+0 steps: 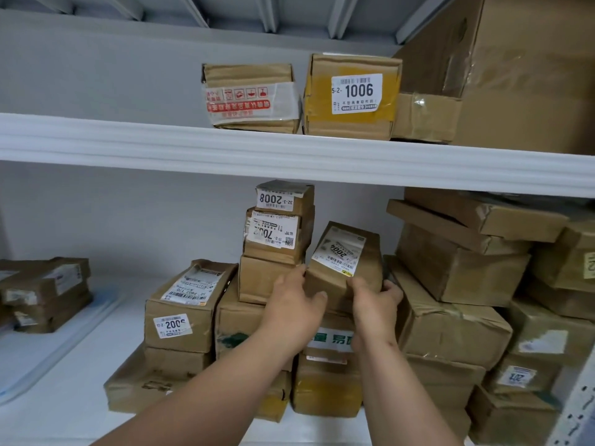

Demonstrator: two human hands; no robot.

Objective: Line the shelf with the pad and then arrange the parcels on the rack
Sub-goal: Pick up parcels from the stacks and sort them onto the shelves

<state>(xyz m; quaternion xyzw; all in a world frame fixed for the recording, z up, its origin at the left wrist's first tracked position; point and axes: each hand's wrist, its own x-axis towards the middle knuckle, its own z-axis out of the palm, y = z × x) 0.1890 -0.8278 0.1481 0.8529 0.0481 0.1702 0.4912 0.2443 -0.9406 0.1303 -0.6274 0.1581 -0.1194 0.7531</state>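
Brown cardboard parcels sit in piles on the white lower shelf (322,429). Both hands hold one small parcel with a 2004 label (346,263), tilted, on top of the middle pile. The left hand (294,305) has its grip curled on the parcel's left side. The right hand (375,305) has its grip around the right side. Just to the left stands a stack topped by the 2008 box (285,196). Above, the 1006 box (352,96) rests on the upper shelf (128,140).
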